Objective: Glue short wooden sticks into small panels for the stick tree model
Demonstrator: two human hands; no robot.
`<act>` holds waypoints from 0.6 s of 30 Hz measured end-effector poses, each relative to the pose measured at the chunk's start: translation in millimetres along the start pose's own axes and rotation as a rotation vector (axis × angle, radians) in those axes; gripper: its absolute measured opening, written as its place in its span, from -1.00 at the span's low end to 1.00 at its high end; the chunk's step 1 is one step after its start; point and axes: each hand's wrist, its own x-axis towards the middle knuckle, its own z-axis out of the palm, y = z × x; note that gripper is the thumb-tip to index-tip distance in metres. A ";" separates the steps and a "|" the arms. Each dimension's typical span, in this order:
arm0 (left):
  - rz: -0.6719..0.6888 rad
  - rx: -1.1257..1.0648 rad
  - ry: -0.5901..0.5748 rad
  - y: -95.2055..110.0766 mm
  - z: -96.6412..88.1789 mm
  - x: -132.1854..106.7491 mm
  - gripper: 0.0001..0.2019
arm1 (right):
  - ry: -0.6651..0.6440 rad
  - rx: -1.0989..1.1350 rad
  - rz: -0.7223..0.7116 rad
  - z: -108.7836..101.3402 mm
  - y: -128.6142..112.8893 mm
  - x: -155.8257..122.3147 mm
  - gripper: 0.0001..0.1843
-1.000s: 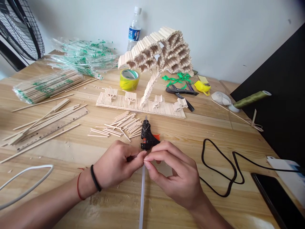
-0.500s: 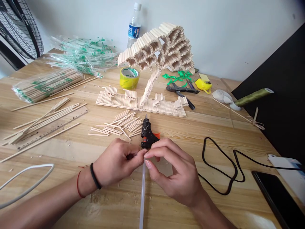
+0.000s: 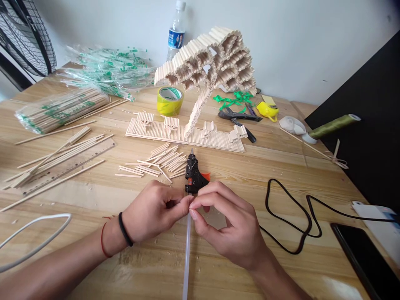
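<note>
My left hand [image 3: 153, 214] and my right hand [image 3: 228, 227] meet fingertip to fingertip just behind a black hot glue gun [image 3: 193, 175] that lies on the wooden table [image 3: 281, 166]. Both hands are closed in a pinch on something too small to make out. A clear glue stick [image 3: 186, 258] runs from the gun's back toward me, under the fingertips. Short cut wooden sticks [image 3: 156, 164] lie left of the gun. Behind it stands a tree model of wooden sticks [image 3: 212, 66] on a slatted stick base [image 3: 184, 135].
Long sticks and a ruler [image 3: 62, 166] lie at left, with bagged chopsticks [image 3: 59, 110] behind. Yellow tape [image 3: 169, 101], a water bottle [image 3: 175, 35], scissors [image 3: 239, 118], a green thread spool [image 3: 331, 127], a black cable [image 3: 293, 221], a phone [image 3: 365, 260] and a white cable [image 3: 34, 233] surround the work spot.
Both hands stay pinched together at the same spot behind the glue gun. The view has shifted only slightly.
</note>
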 end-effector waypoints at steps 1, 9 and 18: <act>0.000 -0.003 0.000 -0.1 0.1 0.1 -0.52 | -0.001 0.000 0.000 -0.1 0.0 0.0 -0.83; 0.016 -0.019 0.015 -1.0 -0.6 1.0 -0.51 | -0.004 0.029 0.017 -0.8 -1.8 1.1 -0.84; 0.036 -0.012 0.015 0.2 -0.3 1.2 -0.52 | -0.020 0.053 0.027 -1.3 -2.2 1.7 -0.84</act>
